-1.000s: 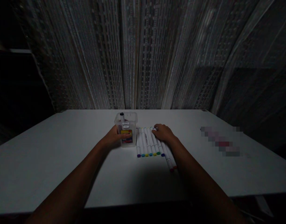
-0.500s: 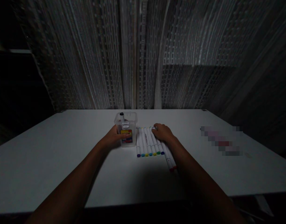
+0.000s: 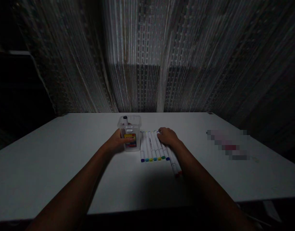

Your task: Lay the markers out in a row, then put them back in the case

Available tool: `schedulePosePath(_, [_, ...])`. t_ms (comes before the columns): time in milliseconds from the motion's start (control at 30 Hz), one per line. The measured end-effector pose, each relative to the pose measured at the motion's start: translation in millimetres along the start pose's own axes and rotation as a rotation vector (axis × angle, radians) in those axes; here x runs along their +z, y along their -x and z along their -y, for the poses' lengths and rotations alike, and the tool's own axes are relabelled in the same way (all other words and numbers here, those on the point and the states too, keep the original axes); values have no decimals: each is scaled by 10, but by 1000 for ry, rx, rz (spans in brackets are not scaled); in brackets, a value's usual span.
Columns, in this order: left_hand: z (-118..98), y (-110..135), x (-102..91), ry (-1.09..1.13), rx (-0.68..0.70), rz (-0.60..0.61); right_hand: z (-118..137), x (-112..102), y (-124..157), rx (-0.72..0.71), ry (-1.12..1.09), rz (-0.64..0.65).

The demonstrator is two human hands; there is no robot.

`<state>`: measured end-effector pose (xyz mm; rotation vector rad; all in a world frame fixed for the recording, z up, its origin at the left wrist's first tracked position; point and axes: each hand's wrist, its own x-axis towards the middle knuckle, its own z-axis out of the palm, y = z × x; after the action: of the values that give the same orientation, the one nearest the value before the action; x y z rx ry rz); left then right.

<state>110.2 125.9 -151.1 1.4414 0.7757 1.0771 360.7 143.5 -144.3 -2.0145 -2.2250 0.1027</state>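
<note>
Several white markers (image 3: 154, 147) lie side by side in a row on the white table (image 3: 53, 160), just past its middle, their coloured end caps pointing toward the person: purple, blue, yellow, light blue, yellow, green and dark blue can be made out from left to right. Two more markers (image 3: 176, 166) with reddish caps lie at about 4 o'clock from the row, partly under the right forearm. On the far ends of the right-hand markers in the row rests the right hand (image 3: 168, 137), palm down, its fingers curled loosely over the barrels; the dim light does not let me tell whether they pinch one marker or merely lie on them. At 9 o'clock from the row, just beside it, stands a clear plastic tub (image 3: 130, 132) with a yellow and red label on its near face and one dark-capped marker (image 3: 125, 120) upright inside at its far left corner. Wrapped against the tub's near left side is the left hand (image 3: 117, 142), with the thumb across the label and the fingers closed on the wall. Well apart at 3 o'clock, a blurred patch (image 3: 228, 144) covers something on the table. Beyond the table's far edge hangs a dark, streaked backdrop (image 3: 147, 54).
</note>
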Motion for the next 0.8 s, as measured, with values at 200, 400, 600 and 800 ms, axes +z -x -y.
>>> schedulePosePath(200, [28,-1,-12,-23,-11,-4,-18,37,-24,16,-8,18])
schedulePosePath(400, [42,-12,-28,-17,5,4,-45,-35,-14,46,-29,-21])
schedulePosePath(600, [20,-13,-23,-43,1,17,-182,-233,12,162,-7,27])
schedulePosePath(800, [19,6,-19,-7,-3,-5,-203,-344,75,195,7,164])
